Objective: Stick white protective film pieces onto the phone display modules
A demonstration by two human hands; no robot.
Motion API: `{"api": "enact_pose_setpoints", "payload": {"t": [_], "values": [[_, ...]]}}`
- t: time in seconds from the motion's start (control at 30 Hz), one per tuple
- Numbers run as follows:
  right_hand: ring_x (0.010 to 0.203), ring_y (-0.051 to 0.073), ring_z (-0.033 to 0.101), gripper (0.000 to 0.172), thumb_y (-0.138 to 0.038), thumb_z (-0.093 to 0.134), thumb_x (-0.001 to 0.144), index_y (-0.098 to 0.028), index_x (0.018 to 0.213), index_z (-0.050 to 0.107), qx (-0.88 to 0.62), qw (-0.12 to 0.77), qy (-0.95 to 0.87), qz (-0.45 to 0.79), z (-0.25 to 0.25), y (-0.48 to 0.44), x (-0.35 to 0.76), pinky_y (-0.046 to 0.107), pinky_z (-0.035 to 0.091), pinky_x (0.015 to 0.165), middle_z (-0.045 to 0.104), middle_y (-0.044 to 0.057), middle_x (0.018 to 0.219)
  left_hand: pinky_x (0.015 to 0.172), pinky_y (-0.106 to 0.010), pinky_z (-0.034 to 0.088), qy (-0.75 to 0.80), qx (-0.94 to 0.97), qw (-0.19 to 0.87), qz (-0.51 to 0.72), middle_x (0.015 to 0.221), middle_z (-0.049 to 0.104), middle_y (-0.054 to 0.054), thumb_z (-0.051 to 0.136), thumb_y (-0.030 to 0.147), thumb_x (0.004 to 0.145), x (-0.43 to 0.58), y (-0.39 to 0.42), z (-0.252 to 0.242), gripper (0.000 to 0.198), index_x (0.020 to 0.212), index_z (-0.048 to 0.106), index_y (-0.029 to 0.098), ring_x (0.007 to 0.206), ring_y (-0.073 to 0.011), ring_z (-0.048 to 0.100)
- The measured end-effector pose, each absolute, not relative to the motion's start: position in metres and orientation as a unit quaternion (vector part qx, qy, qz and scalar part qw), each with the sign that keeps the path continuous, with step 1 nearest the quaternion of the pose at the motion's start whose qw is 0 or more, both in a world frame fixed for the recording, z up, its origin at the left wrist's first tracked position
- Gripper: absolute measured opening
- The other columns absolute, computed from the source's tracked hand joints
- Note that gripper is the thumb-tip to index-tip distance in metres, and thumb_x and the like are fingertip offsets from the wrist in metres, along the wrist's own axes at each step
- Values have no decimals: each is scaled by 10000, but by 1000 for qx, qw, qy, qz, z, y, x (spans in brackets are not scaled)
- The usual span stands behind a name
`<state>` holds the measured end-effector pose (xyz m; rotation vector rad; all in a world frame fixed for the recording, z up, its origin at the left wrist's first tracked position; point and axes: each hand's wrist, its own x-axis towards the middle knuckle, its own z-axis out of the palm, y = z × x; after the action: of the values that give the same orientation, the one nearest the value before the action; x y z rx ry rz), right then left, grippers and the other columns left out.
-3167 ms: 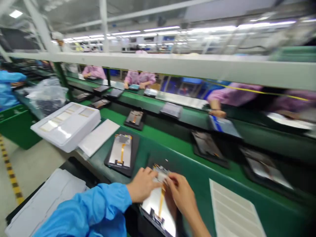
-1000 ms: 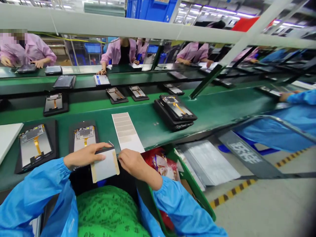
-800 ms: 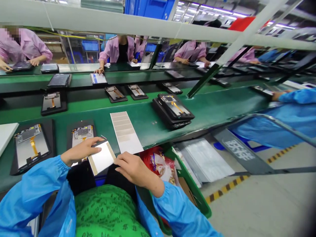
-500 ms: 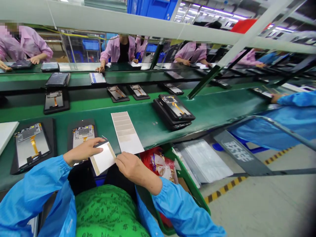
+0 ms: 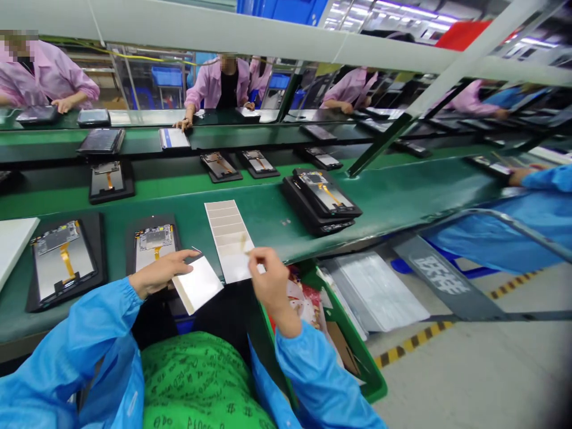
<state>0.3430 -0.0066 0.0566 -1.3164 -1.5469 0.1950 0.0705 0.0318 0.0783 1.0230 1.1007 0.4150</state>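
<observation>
Right hand (image 5: 270,280) has moved off the white film sheet (image 5: 197,284) and now sits above the striped liner sheet (image 5: 227,241), fingertips pinched on something too small to tell. Left hand (image 5: 161,273) lies spread, fingers touching the film sheet's far-left corner. Film sheet sits at the near edge of the green desk (image 5: 272,238), just beside a phone display panel (image 5: 154,256) in a black tray (image 5: 131,247).

I saw a bright frame, lit from above by strip ceiling lights (image 5: 393,9), with soft shadows and glare on the glossy display panels (image 5: 60,265). The wide lens bowed the overhead shelf rail (image 5: 268,39), and the lower-right corner fell dark.
</observation>
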Motion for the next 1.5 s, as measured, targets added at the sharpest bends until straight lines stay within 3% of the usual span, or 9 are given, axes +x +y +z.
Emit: {"api": "enact_pose_setpoints", "payload": {"t": [0.13, 0.53, 0.77, 0.9, 1.0, 1.17, 1.23, 1.37, 1.5], "values": [[833, 179, 637, 222, -88, 479, 968, -197, 1065, 647, -312, 351, -881, 59, 63, -36, 301, 296, 518, 727, 697, 75, 922, 374, -198, 222, 509, 437, 717, 191, 593, 590, 39, 694, 280, 717, 83, 35, 79, 707, 1387, 517, 137, 380, -70, 401], [724, 174, 550, 158, -61, 513, 961, -153, 888, 619, -203, 183, -959, -69, 90, -37, 299, 310, 439, 611, 604, 50, 810, 414, -209, 289, 522, 410, 718, 209, 570, 578, 58, 645, 168, 714, 96, 38, 94, 668, 1363, 497, 106, 397, -81, 431], [677, 182, 514, 165, -74, 510, 951, -159, 838, 594, -177, 149, -964, -129, 84, -41, 300, 328, 407, 593, 561, 43, 761, 618, -246, 437, 517, 457, 686, 231, 915, 707, -35, 675, 160, 671, 98, 46, 74, 623, 1286, 583, 131, 689, -144, 600], [698, 195, 544, 158, -85, 485, 950, -158, 851, 585, -237, 200, -947, -85, 64, -35, 296, 326, 436, 617, 586, 56, 761, 867, -334, 493, 447, 518, 697, 212, 1255, 677, -89, 724, 294, 748, 99, 43, 73, 603, 1327, 596, 180, 1007, -229, 647], [716, 184, 585, 161, -125, 465, 953, -176, 846, 574, -342, 317, -884, 21, 55, -22, 304, 302, 479, 657, 615, 48, 763, 1103, -386, 385, 382, 552, 712, 207, 1388, 625, -82, 694, 487, 832, 105, 34, 75, 492, 1230, 691, 199, 1277, -273, 542], [733, 174, 645, 117, -245, 527, 941, -182, 917, 623, -648, 447, -616, 34, 32, -25, 387, 296, 512, 728, 681, 48, 837, 1053, -407, 440, 385, 483, 763, 190, 1406, 614, -109, 597, 650, 862, 114, 15, 73, 568, 1168, 742, 194, 1270, -310, 558], [757, 205, 662, 151, -299, 568, 927, -170, 909, 646, -758, 377, -533, 6, 9, -43, 435, 332, 514, 749, 697, 76, 851, 1024, -394, 456, 389, 445, 783, 193, 1413, 606, -115, 609, 645, 857, 114, 10, 68, 571, 1185, 732, 194, 1241, -300, 580], [734, 260, 662, 147, -236, 558, 911, -181, 889, 693, -874, 77, -478, 30, -32, -84, 489, 357, 489, 636, 691, 131, 829, 967, -367, 464, 393, 426, 790, 199, 1311, 665, -127, 753, 498, 793, 110, 1, 57, 614, 1307, 638, 183, 1117, -265, 639], [842, 273, 697, 231, -282, 490, 968, -188, 993, 700, -789, 148, -596, 11, -8, -105, 448, 380, 558, 681, 707, 150, 933, 957, -377, 463, 411, 403, 778, 252, 1257, 678, -138, 789, 428, 756, 116, -17, 52, 774, 1422, 502, 160, 1051, -252, 653]]}}
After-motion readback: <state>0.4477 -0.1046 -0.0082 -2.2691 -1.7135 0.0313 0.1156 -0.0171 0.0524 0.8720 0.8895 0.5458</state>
